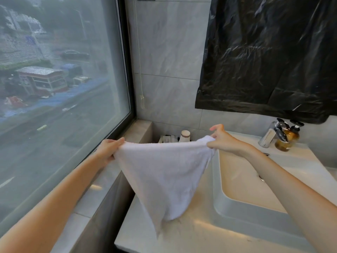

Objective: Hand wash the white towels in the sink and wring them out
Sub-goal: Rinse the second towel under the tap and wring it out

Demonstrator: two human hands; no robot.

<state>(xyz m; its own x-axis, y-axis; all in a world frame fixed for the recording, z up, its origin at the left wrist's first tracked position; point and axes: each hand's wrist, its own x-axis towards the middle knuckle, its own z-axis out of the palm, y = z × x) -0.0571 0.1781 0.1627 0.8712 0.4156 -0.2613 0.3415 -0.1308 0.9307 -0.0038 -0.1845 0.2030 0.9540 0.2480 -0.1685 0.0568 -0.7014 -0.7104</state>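
A white towel (164, 172) hangs stretched between my two hands over the countertop, left of the sink (217, 207). My left hand (107, 148) grips its left top corner near the window sill. My right hand (221, 138) pinches the right top corner above the basin's left rim. The towel sags to a point whose tip touches the counter (191, 232). The basin looks empty, its drain partly hidden by my right arm.
A chrome faucet (271, 134) and amber pump bottles (288, 137) stand behind the sink. A paper cup (185, 136) and sachets sit in the back corner. A large window (54, 79) is on the left; black plastic sheeting (269, 55) covers the wall above the basin.
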